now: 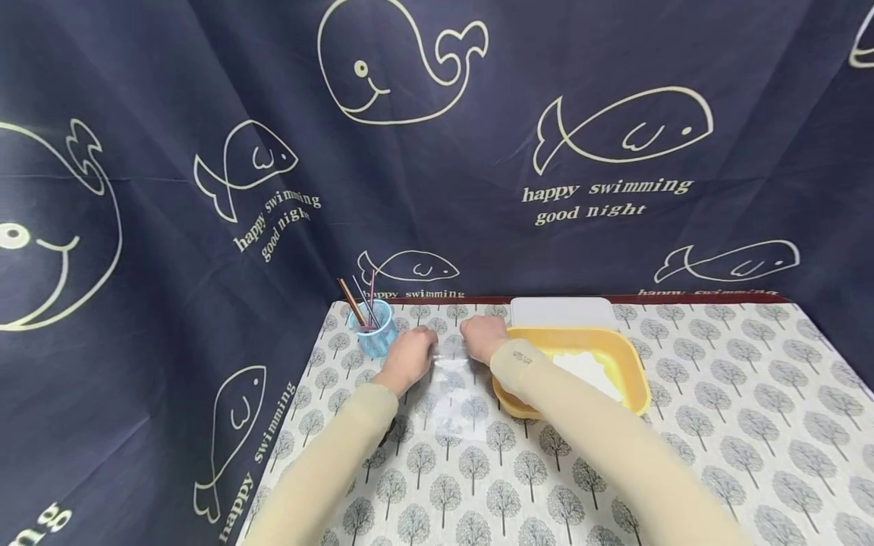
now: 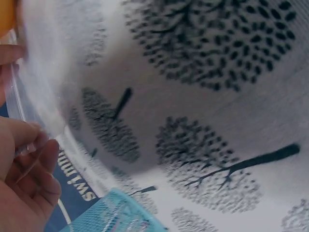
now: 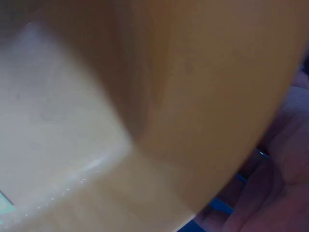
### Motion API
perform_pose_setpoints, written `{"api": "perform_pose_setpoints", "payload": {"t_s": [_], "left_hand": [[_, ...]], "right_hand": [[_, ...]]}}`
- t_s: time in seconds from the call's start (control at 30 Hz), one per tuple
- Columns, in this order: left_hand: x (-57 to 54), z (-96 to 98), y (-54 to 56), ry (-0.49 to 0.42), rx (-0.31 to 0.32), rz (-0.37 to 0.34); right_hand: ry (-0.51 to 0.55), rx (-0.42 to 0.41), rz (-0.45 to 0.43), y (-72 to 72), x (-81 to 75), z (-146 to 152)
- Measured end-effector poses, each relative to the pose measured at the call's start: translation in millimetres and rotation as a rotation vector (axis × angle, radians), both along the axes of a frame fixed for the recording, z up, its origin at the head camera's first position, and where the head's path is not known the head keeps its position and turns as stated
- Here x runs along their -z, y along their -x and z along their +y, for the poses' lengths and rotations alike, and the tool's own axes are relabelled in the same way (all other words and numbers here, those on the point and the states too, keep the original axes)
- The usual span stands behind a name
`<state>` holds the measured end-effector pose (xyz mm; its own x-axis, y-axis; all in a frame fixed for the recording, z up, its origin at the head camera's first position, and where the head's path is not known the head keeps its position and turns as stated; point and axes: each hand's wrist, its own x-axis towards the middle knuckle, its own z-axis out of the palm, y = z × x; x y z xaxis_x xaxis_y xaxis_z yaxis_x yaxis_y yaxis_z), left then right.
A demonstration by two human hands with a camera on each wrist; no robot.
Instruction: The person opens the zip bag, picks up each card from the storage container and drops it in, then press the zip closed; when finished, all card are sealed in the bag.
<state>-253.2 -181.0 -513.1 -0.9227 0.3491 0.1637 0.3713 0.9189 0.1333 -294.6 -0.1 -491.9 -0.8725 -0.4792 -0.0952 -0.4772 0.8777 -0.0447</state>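
Observation:
Between my hands a clear plastic bag lies over the patterned cloth, the trees showing through it. My left hand pinches one end of its top edge, thumb against fingers; in the left wrist view, ridged lines run along that edge of the bag. At the other end of the edge, my right hand holds the bag with curled fingers. The right forearm passes over a yellow basin with white material in it. In the right wrist view, the basin wall hides part of the right hand.
A light blue mesh cup with several thin sticks stands just left of my left hand. Behind the basin lies a flat white object. Dark blue fabric hangs along the table's back and left sides.

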Motion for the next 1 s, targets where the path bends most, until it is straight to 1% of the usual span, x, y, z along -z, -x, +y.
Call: {"api": "perform_pose_setpoints", "payload": {"t_s": [0.1,0.2,0.27,0.33,0.43,0.5,0.67,0.8,1.0], "left_hand": [[-9.2,0.4,-1.2,-0.038,-0.004,0.022],[-21.7,0.6,-3.9,-0.072,-0.01,0.02],[-30.2,-0.1,-6.7,-0.086,-0.006,0.04],[-39.8,-0.2,-9.8,-0.107,-0.001,0.065],[-52.0,-0.6,-14.4,-0.147,0.023,0.136],[-59.9,0.4,-16.9,-0.187,0.039,0.167],[-74.3,6.2,-17.1,-0.282,0.078,0.241],[-84.2,10.1,-16.7,-0.338,0.091,0.286],[-94.7,14.8,-20.2,-0.431,0.103,0.338]], "right_hand": [[0.049,-0.042,0.048,-4.1,-7.6,3],[0.119,-0.083,0.072,-11.1,-22.2,6],[0.176,-0.111,0.088,-17.0,-33.7,10],[0.221,-0.134,0.121,-22.0,-43.8,14],[0.271,-0.153,0.182,-28.5,-56.4,20],[0.292,-0.159,0.223,-32.1,-64.3,24],[0.36,-0.169,0.274,-39.4,-80.7,36],[0.398,-0.173,0.29,-45.9,-91.7,42],[0.465,-0.153,0.256,-58.3,-102.2,46]]}}
